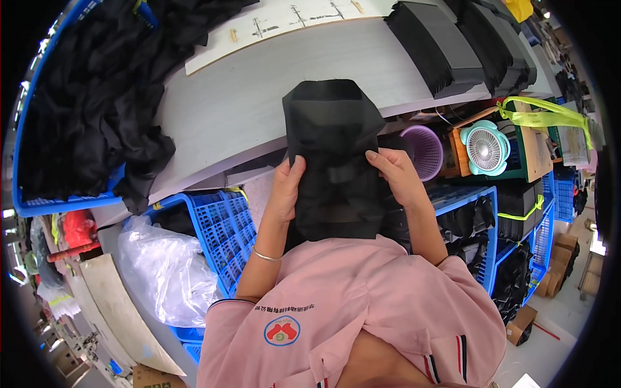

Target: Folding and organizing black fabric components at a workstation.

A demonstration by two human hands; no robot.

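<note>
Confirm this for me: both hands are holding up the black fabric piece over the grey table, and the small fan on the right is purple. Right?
Not quite. The left hand and right hand do hold the black fabric piece up over the grey table, but the small fan on the right is mint green; the purple thing is the basket beside it. The head view shows this.

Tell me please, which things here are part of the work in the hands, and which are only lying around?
In hand:
- black fabric piece, held up by the left hand and right hand

Lying about:
- heap of black cloth in a blue bin
- stacked black pieces on the grey table
- purple basket
- small green fan
- clear plastic bag
</note>
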